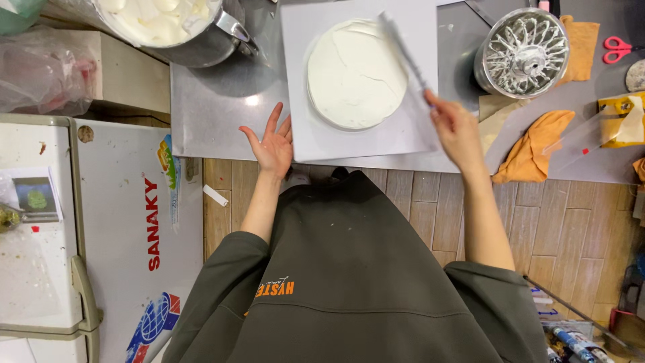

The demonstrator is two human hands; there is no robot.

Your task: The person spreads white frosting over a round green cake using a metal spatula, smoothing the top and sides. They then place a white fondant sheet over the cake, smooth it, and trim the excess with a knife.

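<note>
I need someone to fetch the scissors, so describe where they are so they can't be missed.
Start at the steel worktop and go to its far right end. Past the wire whisk attachment and an orange cloth lie the scissors, the only thing there with red handles.

The left hand (274, 144) is held open and flat, palm turned up, the fingers spread and pointed away from the body, the thumb set out to the side. The left forearm is bare below a dark sleeve and is angled up from the elbow. The right hand (455, 129) is closed in a grip, knuckles up. The right forearm is stretched forward, bare from elbow to wrist.
</note>
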